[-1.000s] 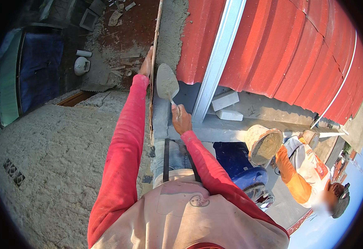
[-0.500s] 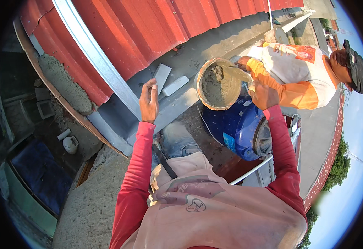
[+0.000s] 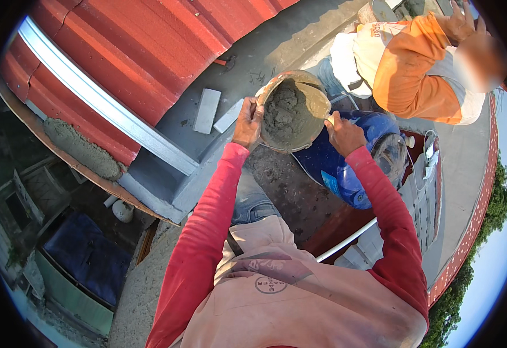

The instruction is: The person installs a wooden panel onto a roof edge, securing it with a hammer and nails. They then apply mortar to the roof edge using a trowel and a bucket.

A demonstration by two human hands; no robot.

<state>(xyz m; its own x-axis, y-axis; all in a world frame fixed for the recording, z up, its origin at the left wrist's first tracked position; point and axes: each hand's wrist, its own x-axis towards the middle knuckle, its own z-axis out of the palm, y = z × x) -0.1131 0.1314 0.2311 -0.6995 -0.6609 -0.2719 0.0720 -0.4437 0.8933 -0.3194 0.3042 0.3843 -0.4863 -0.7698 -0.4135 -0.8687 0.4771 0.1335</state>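
Observation:
A round bucket of wet grey mortar is tilted in front of me, its mouth facing me. My left hand grips its left rim, fingers closed over the edge. At the right rim, my right hand is closed round the pale handle of what looks like a trowel; its blade is hard to tell from the mortar-smeared inside wall. A blue plastic drum lies behind and below the bucket.
A co-worker in an orange and white shirt is at the far right, a hand raised. Red roofing sheets and a metal channel lie to the left. Two pale blocks rest on the ledge. A deep drop opens at lower left.
My left hand has gone from raised and free to gripping the bucket's left rim. The co-worker's hand has left the bucket, and the co-worker has shifted away. My right hand keeps its hold.

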